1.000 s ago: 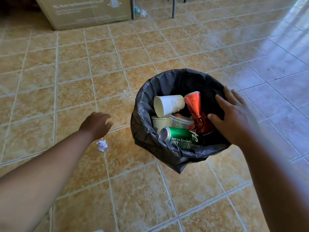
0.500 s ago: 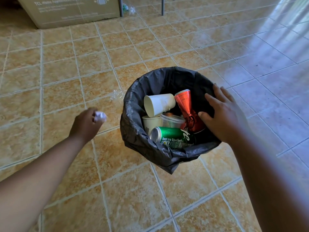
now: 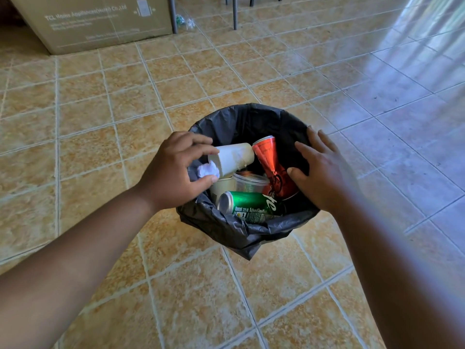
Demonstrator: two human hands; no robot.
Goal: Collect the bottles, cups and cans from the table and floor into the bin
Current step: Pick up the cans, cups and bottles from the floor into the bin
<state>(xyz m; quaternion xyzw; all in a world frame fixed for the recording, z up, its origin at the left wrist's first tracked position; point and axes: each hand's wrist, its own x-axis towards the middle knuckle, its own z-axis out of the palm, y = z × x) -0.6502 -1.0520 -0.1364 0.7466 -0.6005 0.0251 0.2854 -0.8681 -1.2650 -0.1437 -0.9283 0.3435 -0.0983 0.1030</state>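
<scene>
**Bin on the tiled floor, one grip at each side of its rim**

A cardboard box (image 3: 100,21) with printed lettering stands at the far left on the floor (image 3: 88,109). Just right of it are two grey metal legs (image 3: 234,13), and between them lies something small, clear and green that is too small to tell.

The left grip (image 3: 173,172) reaches over the left rim of the bin (image 3: 241,230). Its fingers and thumb are curled round a crumpled white paper ball (image 3: 208,170), which sits over the edge of the black liner.

Inside the bin, a white paper cup (image 3: 232,158) lies on its side, with its mouth next to the paper ball. Below it are a second pale cup (image 3: 222,188) and a clear plastic cup (image 3: 250,182). A green can (image 3: 249,205) lies on its side against the near wall. A dented red can (image 3: 273,167) leans upright to the right of the white cup.

The right grip (image 3: 324,172) rests on the right rim of the bin, over the liner. Its fingers are straight and spread apart, and it clasps nothing. Its thumb is close to the red can, but whether the two touch cannot be told.
</scene>
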